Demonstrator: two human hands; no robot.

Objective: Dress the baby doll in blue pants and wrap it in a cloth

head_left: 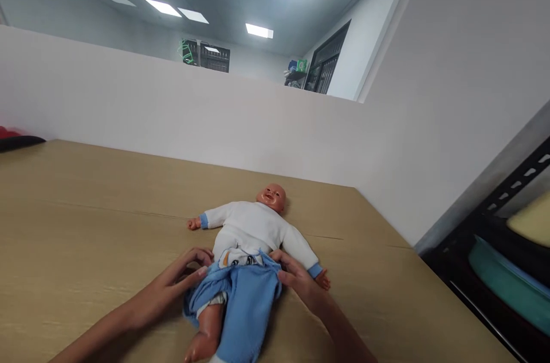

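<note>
A baby doll [253,223] lies on its back on the table, its head toward the wall. It wears a white long-sleeved top with blue cuffs. Blue pants [251,306] with a face print near the waist are on its lower body. One pant leg is bunched up at the thigh, baring the doll's leg [210,326]; the other leg is covered. My left hand [187,274] has its fingers curled at the left side of the pants' waist. On the opposite side, my right hand [298,280] pinches the waistband between thumb and fingers.
The wooden table [107,225] meets a low white partition [180,111] at the back. On the right stands a black metal rack [485,220] holding a teal item [507,277] and a yellowish one. A red and black object [19,139] sits at the far left edge.
</note>
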